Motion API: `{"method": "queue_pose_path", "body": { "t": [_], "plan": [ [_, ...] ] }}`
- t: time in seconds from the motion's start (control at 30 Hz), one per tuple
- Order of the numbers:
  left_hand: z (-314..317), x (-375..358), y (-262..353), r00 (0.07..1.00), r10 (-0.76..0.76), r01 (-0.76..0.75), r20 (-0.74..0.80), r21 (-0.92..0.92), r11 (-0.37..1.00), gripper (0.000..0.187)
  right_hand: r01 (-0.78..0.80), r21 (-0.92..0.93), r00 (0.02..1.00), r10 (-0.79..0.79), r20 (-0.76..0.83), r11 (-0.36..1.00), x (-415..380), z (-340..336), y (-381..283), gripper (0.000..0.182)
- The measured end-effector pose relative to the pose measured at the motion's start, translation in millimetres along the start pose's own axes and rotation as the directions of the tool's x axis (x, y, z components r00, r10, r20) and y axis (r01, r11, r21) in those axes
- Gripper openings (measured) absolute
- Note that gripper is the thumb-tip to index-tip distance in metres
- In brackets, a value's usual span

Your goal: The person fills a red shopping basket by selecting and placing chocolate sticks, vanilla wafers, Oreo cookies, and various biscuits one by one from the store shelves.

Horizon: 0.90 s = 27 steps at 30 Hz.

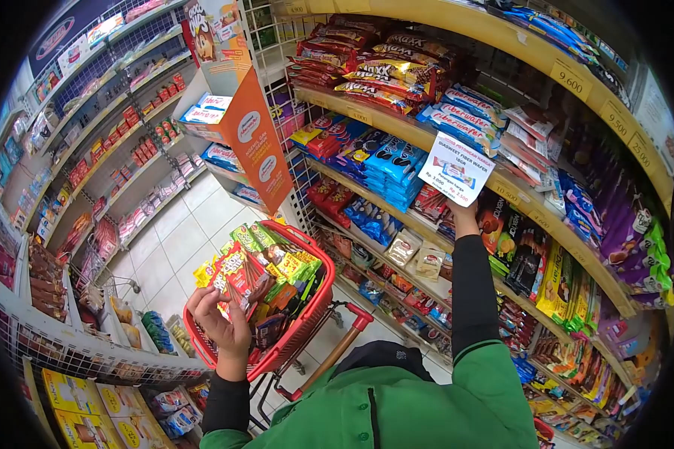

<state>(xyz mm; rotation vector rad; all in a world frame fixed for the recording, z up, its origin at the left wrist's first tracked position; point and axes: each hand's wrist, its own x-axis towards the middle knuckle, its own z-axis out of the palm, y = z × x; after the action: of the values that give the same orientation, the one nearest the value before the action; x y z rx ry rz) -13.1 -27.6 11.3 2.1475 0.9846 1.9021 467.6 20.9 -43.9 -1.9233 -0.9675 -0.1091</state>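
Note:
My left hand (222,323) hovers over the near left rim of a red shopping basket (323,288), fingers bent and apart, with no item visible in its grasp. Just beyond its fingertips is a red snack packet (241,278) on the heap, beside green-and-yellow snack packets (288,266). My right arm is stretched to the shelf on the right. The right hand (464,212) shows only near the wrist; its fingers are hidden behind a white promotion card (457,170) on the shelf edge. Red-and-white packets (430,203) lie beside that hand.
The basket sits on a cart with a red-ended handle (329,352). An orange cardboard display (258,146) stands beyond it. Blue-and-white wafer packs (468,116) and red wafer bags (393,71) fill the upper shelf. Stocked white racks (105,112) curve along the left.

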Motion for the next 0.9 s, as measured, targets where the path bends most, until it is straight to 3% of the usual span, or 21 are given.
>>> {"method": "queue_pose_path", "body": {
  "t": [0.03,0.07,0.1,0.13,0.3,0.37,0.4,0.47,0.5,0.53,0.63,0.73,0.77,0.83,0.9],
  "plan": [
    [-1,0,-1,1.000,0.003,-0.003,-0.001,-0.006,1.000,0.035,-0.004,0.039,1.000,0.004,0.004,0.999,1,1,-1,0.036],
    [-1,-1,-3,1.000,0.006,-0.006,-0.003,-0.013,1.000,0.034,-0.153,0.400,0.988,0.153,0.034,0.904,4,2,-2,0.035],
    [-1,-1,-4,1.000,0.009,-0.009,-0.005,-0.021,1.000,0.032,-0.276,0.697,0.954,0.275,0.116,0.662,6,2,-4,0.034],
    [-2,-1,-4,1.000,0.006,-0.007,-0.006,-0.021,1.000,0.032,-0.353,0.882,0.905,0.352,0.237,0.314,7,1,-8,0.034],
    [-2,-1,-5,1.000,-0.025,0.025,-0.001,-0.032,0.999,0.032,-0.400,0.771,0.906,0.342,0.250,0.495,4,-5,-17,0.031],
    [-2,-1,-5,1.000,-0.021,0.021,0.016,-0.048,0.999,0.032,-0.321,0.619,0.947,0.228,0.228,0.717,12,13,16,0.031],
    [-2,-1,-5,1.000,-0.019,0.020,0.023,-0.054,0.998,0.032,-0.233,0.429,0.963,0.145,0.228,0.873,16,17,26,0.031],
    [-1,0,-4,0.999,-0.032,0.032,-0.006,-0.056,0.998,0.033,-0.375,0.394,0.916,0.270,0.298,0.839,11,7,10,0.032],
    [-2,2,-4,0.999,-0.040,0.038,-0.022,-0.053,0.998,0.034,-0.587,0.530,0.809,0.442,0.387,0.612,2,-11,-15,0.031],
    [-3,3,-6,0.998,-0.051,0.048,-0.046,-0.055,0.997,0.034,-0.555,0.620,0.824,0.467,0.320,0.555,-8,-24,-38,0.027],
    [-8,3,-12,0.990,-0.088,0.081,-0.108,-0.061,0.995,0.034,-0.566,0.612,0.824,0.370,0.428,0.552,-23,-49,-56,0.022],
    [-10,4,-13,0.985,-0.123,0.110,-0.120,-0.108,0.988,0.033,-0.656,0.576,0.745,0.293,0.600,0.488,-47,-60,-56,0.025],
    [-8,4,-12,0.987,-0.132,0.122,-0.091,-0.113,0.986,0.033,-0.662,0.644,0.739,0.192,0.646,0.383,-60,-62,-60,0.023],
    [-3,4,-9,0.988,-0.153,0.148,-0.031,-0.121,0.982,0.032,-0.723,0.558,0.660,0.168,0.732,0.407,-82,-64,-62,0.015],
    [3,4,-2,0.958,-0.252,0.264,0.135,-0.083,0.961,0.025,-0.758,0.517,0.589,0.075,0.805,0.398,-106,-64,-69,0.013]
  ]
}}
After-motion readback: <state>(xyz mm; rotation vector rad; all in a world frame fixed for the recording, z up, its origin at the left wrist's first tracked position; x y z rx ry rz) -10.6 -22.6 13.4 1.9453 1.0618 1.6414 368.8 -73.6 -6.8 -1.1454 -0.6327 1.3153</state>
